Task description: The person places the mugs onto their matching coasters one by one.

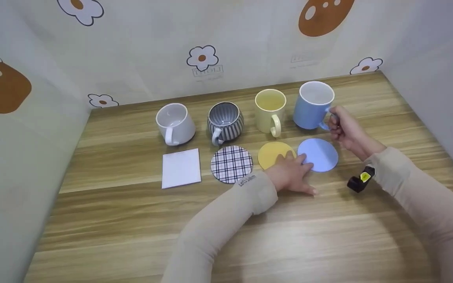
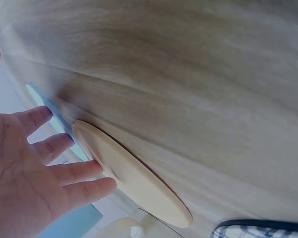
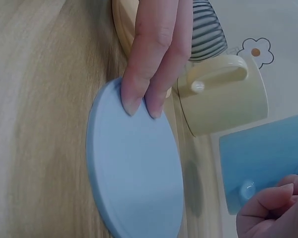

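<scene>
My right hand (image 1: 346, 131) grips the handle of a light blue mug (image 1: 311, 108) at the back right. In the right wrist view, the mug's base stands off the tabletop, with a shadow below. My left hand (image 1: 291, 173) has its fingers spread and straight. Two of its fingertips rest on the blue round coaster (image 3: 134, 163); the other fingers reach over the yellow round coaster (image 1: 271, 151), partly hiding it. Beside the blue mug is a pale yellow mug (image 1: 266, 118), its handle toward me.
A grey striped mug (image 1: 232, 127) and a white mug (image 1: 183, 131) continue the row leftward. In front of them lie a plaid round coaster (image 1: 231, 164) and a white square coaster (image 1: 181, 169). A patterned curtain (image 1: 151, 59) backs the wooden table (image 1: 132, 228).
</scene>
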`<state>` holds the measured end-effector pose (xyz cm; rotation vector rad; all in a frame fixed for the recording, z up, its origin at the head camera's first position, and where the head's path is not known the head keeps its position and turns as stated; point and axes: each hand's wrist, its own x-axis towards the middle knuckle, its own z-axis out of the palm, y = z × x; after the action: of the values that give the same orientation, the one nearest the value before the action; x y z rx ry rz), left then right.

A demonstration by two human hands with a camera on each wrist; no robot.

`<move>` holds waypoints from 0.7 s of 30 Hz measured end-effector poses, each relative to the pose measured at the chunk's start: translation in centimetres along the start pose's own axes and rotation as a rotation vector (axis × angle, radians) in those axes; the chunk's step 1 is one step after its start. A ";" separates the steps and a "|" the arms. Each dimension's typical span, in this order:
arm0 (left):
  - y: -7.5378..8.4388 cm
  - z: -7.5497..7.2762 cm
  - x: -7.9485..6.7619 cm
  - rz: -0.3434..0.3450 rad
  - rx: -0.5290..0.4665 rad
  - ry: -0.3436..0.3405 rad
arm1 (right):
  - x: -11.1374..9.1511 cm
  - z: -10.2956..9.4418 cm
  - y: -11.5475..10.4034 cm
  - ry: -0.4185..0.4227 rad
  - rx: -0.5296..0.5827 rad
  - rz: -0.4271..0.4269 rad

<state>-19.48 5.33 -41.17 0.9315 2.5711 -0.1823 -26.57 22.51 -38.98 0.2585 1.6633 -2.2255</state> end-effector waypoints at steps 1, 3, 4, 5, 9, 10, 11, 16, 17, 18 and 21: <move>0.0 0.0 0.0 0.000 0.001 -0.001 | -0.2 0.0 0.0 -0.009 -0.003 -0.003; 0.0 0.0 0.1 0.000 0.002 -0.006 | -0.4 0.0 0.0 -0.025 -0.011 -0.007; -0.1 0.1 0.1 0.001 0.004 -0.005 | -0.6 0.0 0.0 -0.026 -0.023 -0.009; -0.1 0.1 0.1 0.001 0.007 -0.006 | -0.7 0.0 0.0 -0.028 -0.031 -0.010; -0.1 0.0 0.1 0.000 0.011 -0.006 | -1.1 0.2 -0.1 -0.001 -0.063 -0.004; -0.1 0.0 0.0 0.000 0.009 -0.005 | -1.3 0.2 -0.1 0.005 -0.069 -0.003; -0.1 0.0 0.0 0.000 0.010 -0.006 | -1.4 0.3 -0.1 0.011 -0.073 -0.001; -0.1 0.0 0.0 -0.001 0.019 -0.007 | -2.2 0.2 -0.1 -0.020 -0.070 -0.004; -0.1 0.0 0.0 -0.002 0.019 -0.008 | -2.4 0.2 -0.1 -0.028 -0.069 -0.005; -0.1 0.0 0.0 -0.004 0.018 -0.009 | -2.5 0.1 -0.1 -0.036 -0.068 -0.006; -0.1 0.0 0.1 -0.005 0.024 -0.009 | -3.0 0.0 0.0 -0.040 -0.074 -0.019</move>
<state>-19.61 5.28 -41.23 0.9313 2.5685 -0.2179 -23.82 22.95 -37.96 0.1787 1.7291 -2.1634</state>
